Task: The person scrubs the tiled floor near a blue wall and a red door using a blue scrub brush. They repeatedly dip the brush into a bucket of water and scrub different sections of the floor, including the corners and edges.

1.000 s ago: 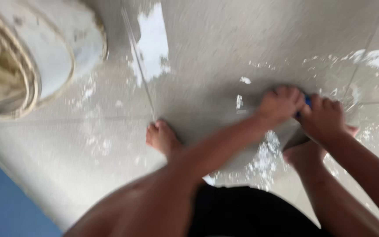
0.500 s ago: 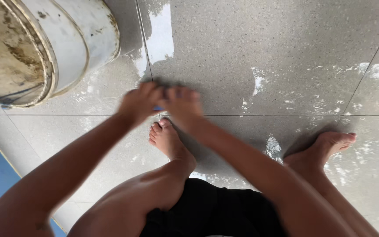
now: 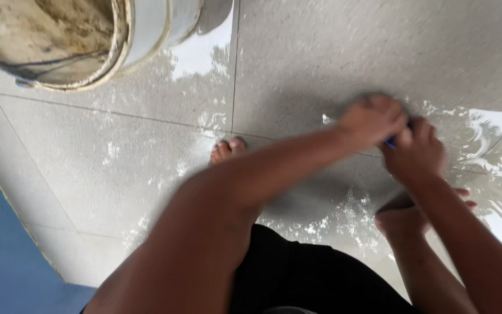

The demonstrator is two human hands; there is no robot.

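Black fabric of the person's shorts (image 3: 297, 273) fills the bottom centre of the frame, nearest the camera. Above it, 2 bare forearms reach out toward the right of the frame, both motion-blurred.

Right foot (image 3: 413, 209) planted on the wet floor at lower right, just under the right wrist. Left foot: only the toes (image 3: 228, 150) show, at centre, past the left arm.

Both hands meet at upper right. Left hand (image 3: 373, 119) lies knuckles up, fingers curled and pressed together over a small blue object (image 3: 391, 140). Right hand (image 3: 416, 152) sits just beside and touching it, fingers closed around the same object from the lower right. Only a sliver of blue shows between the 2 hands; its kind cannot be told. The hands are down at the floor, at the tile joint.

Grey speckled floor tiles (image 3: 117, 168) are wet, with white foam patches and bright puddle reflections at right and upper centre.

Blue strip (image 3: 1, 256) runs along the lower left edge.

Farthest, upper left: a white bucket (image 3: 146, 35), rim stained, inside dirty brown, standing on the tiles, well apart from the hands.
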